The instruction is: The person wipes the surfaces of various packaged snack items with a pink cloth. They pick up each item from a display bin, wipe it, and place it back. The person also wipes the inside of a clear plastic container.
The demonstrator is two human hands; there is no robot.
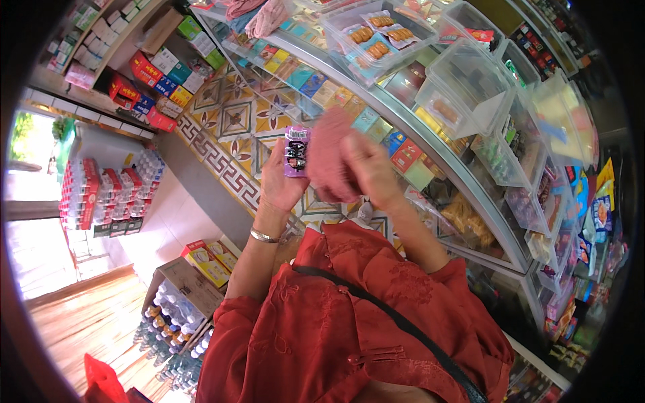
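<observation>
My left hand (283, 176), with a silver bracelet at its wrist, holds a small purple snack packet (297, 151) that bears dark writing and a barcode. Just beside it, my right hand (370, 163) grips a bunched pink cloth (332, 156), blurred by motion. The cloth hangs close to the packet's right edge; whether they touch cannot be told. Both hands are in front of my red shirt, above the patterned tile floor (237, 118).
A glass display counter (428, 133) with colourful boxes runs along the right. Clear plastic bins (466, 85) and a bin of packaged snacks (378, 58) stand on it. More folded cloths (267, 17) lie at its far end. Bottles (171, 317) in a carton are at lower left.
</observation>
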